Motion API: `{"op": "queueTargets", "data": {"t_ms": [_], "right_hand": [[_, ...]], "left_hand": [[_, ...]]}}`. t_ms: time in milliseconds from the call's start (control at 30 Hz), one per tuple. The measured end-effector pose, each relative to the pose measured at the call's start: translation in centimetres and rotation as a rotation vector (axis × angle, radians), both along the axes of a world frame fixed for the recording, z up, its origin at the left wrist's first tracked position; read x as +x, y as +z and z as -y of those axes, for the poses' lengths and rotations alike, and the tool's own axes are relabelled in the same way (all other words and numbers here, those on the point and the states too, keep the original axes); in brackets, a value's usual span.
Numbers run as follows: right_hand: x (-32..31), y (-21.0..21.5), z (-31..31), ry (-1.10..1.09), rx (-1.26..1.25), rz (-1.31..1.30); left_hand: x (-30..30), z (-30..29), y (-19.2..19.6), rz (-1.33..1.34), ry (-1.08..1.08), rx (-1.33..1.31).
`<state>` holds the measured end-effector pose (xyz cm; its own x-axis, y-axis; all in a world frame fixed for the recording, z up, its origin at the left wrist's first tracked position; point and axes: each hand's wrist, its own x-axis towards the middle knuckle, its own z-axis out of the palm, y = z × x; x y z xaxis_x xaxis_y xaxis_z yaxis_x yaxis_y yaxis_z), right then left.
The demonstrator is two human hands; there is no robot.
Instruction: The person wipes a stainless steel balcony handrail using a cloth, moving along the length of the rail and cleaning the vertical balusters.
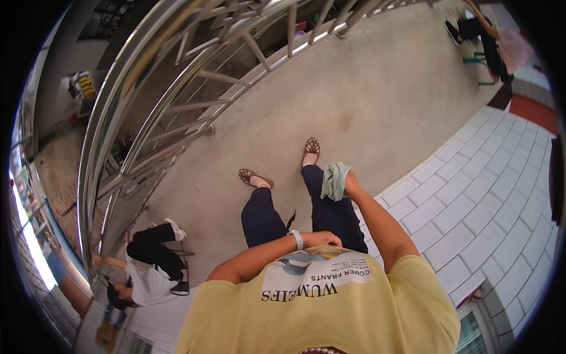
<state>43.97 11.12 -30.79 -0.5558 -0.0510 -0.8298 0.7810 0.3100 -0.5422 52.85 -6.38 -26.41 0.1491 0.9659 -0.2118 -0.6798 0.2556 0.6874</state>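
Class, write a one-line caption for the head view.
The right hand grips a pale green cloth; the left hand lies by the yellow shirt.

"What sort of place is this?"

"An open-sided walkway or balcony along a building, by the look of it. A shiny metal railing [200,105] edges it, and a plain concrete floor [389,100] runs alongside that railing."

"And the building?"

"Across the floor from the railing stands a white tiled wall [471,171], with a window [471,333] on that same side."

"Somebody's home, then?"

"I can't tell. People do sit here: one person [150,277] close beside the railing, another [492,50] by a green stool [487,61], well apart from it."
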Motion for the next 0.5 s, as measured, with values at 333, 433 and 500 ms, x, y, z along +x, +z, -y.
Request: {"op": "queueTargets", "data": {"t_ms": [333, 433, 500], "right_hand": [[1.3, -20.4, 9.5, -0.017, -0.163, -0.23], [0.3, -26.2, 13.4, -0.306, -0.154, -0.18], [-1.1, -29.7, 15.1, -0.15, -0.095, -0.386]], "left_hand": [[-1.3, 15.0, -16.5, -0.36, 0.415, -0.777], [-5.8, 19.8, -23.9, -0.239, 0.89, -1.163], [-9.2, 22.2, -26.8, 0.073, 1.194, -1.26]]}}
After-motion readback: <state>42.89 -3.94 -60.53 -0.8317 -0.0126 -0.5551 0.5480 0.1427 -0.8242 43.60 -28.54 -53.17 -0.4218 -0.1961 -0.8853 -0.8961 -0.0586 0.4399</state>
